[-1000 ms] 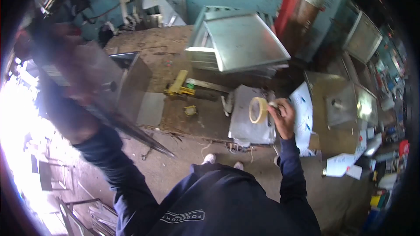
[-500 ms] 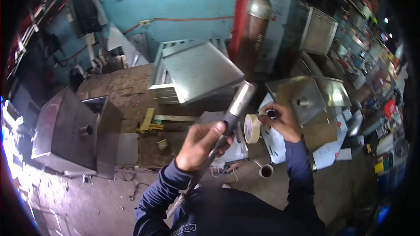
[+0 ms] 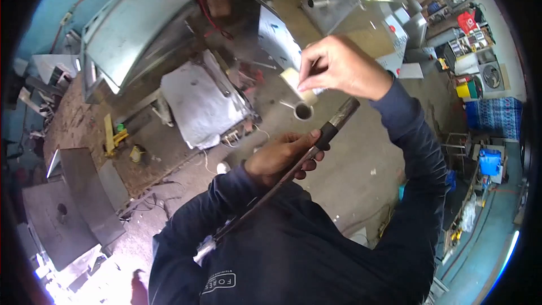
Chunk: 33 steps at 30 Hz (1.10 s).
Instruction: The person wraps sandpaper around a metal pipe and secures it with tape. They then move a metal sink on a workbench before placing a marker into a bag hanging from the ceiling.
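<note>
My left hand [image 3: 288,155] is closed around a long metal rod [image 3: 343,114] with a shiny end and a dark band just below it. The rod slants down along my left sleeve toward the lower left. Above the rod's tip, my right hand [image 3: 341,68] is closed in a pinch. A cream roll of tape [image 3: 299,86], smeared by motion, is at those fingertips; exactly how they grip it is partly hidden. Behind and below the roll shows a cup with dark contents [image 3: 303,112].
A low wooden bench [image 3: 138,178] at left bears a bent sheet-metal box [image 3: 135,28], a grey covered slab [image 3: 195,99] and yellow clamps [image 3: 110,135]. A metal hood piece [image 3: 333,3] stands ahead. Cluttered shelves [image 3: 480,51] line the right side.
My view has swung down and to the right. The rod's tip now points more to the right, and my right hand has risen above it with the tape roll, its fingers turned to the left.
</note>
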### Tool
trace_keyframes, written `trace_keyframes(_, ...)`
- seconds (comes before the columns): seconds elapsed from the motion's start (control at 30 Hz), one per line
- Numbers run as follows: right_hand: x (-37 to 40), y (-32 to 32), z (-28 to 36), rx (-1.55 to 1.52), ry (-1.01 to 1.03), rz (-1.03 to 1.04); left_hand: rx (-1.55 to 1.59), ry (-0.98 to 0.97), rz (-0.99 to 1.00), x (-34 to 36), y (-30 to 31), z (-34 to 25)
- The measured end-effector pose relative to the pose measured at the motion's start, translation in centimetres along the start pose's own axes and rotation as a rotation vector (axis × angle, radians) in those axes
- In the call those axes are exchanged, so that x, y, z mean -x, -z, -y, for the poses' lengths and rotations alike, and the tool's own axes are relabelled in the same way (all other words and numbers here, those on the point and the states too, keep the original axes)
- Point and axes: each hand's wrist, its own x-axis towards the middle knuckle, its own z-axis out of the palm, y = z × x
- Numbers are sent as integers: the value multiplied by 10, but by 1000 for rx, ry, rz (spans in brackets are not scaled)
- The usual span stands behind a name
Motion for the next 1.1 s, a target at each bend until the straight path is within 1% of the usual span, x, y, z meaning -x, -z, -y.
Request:
trace_keyframes(0.03, 8, -8, -6, 76, 85, -12, 73, 53, -7, -6, 1, 5)
trace_keyframes(0.07, 16, -15, -13, 24, 41, -3, 145, 95, -17, -13, 3, 9)
trace_keyframes(0.13, 28, -22, -14, 145, 60, 23, 198, 97, 26, -30, 11, 25)
trace_keyframes(0.2, 34, -28, -26, 140, 42, 34, 166, 113, 25, -42, 11, 36)
trace_keyframes(0.27, 38, -34, -41, 183, 96, -10, 238, 97, 16, -50, 17, 39)
trace_keyframes(0.33, 41, -34, -50, 217, 82, 52, 293, 70, 3, -55, 27, 45)
trace_keyframes(0.4, 41, -35, -54, 223, 61, 115, 394, 91, 58, -58, 44, 52)
trace_keyframes(0.43, 41, -37, -59, 213, 95, 104, 409, 91, 36, -55, 43, 49)
trace_keyframes(0.53, 38, -43, -65, 185, 147, 115, 428, 71, 30, -53, 51, 50)
trace_keyframes(0.57, 37, -49, -72, 113, 162, 98, 431, 63, 24, -52, 53, 50)
trace_keyframes(0.6, 36, -51, -73, 112, 169, 105, 453, 45, 38, -51, 54, 50)
trace_keyframes(0.67, 32, -52, -75, 149, 206, 97, 476, 15, 49, -50, 55, 47)
trace_keyframes(0.77, 31, -50, -75, 138, 248, 119, 416, -15, 38, -44, 55, 45)
trace_keyframes(0.87, 35, -50, -74, 174, 263, 138, 449, -17, 45, -39, 57, 43)
trace_keyframes(0.93, 35, -52, -74, 194, 271, 135, 418, -52, 50, -37, 57, 42)
trace_keyframes(1.1, 35, -49, -69, 252, 320, 170, 440, -33, 68, -35, 58, 44)
